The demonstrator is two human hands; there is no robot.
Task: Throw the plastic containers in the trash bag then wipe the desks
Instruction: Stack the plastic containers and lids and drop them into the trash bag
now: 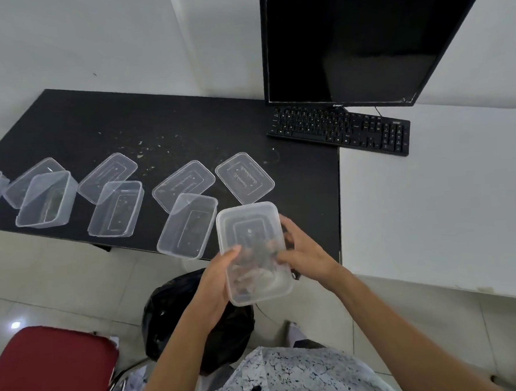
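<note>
My left hand (218,285) and right hand (302,254) both grasp clear container (252,241) by long sides, directly above trash bag (173,309); black desk (156,126) beyond trash bag.

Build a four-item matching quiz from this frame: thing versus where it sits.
1 nearest clear rectangular plastic container
2 black plastic trash bag
3 black computer keyboard
4 red padded chair seat

A on the tiled floor, below the container
B held between left hand and right hand
C bottom-left of view
D spanning black desk and white desk

Pairs: 1-B, 2-A, 3-D, 4-C
</note>
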